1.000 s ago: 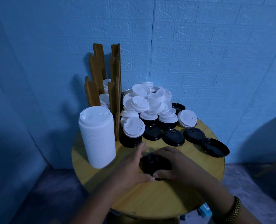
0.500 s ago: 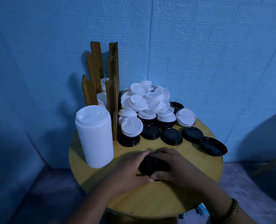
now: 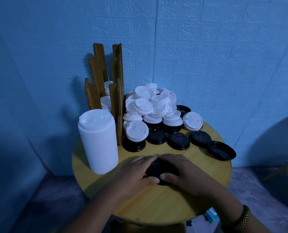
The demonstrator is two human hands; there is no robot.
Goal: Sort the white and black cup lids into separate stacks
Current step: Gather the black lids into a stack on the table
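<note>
Head view, single entry. Table [image 3: 156, 207]: round, wooden, set against a blue brick-patterned wall. Black lid stack [image 3: 163, 169]: short, standing near the middle of the table's front half, mostly covered. Left hand [image 3: 136, 172] and right hand [image 3: 182, 175]: both curled round the black lid stack from opposite sides, thumbs on its near edge and fingertips almost meeting over the far edge. Change: a second ago the left hand lay looser, its fingers reaching straight past the stack; it has since closed in, while the stack itself has not shifted. Reading: the lids are probably being squared and pressed down so the newest one seats. White lid stack [image 3: 98, 142]: tall, at the left edge, well apart from the black one, so the two colours are already kept separate. Wooden holder [image 3: 104, 78]: slatted, behind it, with a few white lids inside. Heap of lids [image 3: 153, 106]: unsorted, white over black, at the back. Loose black lids [image 3: 178, 141]: a row in front of the heap, ending in an upturned black lid [image 3: 222, 150] at the right. Judgement: much sorting remains.
</note>
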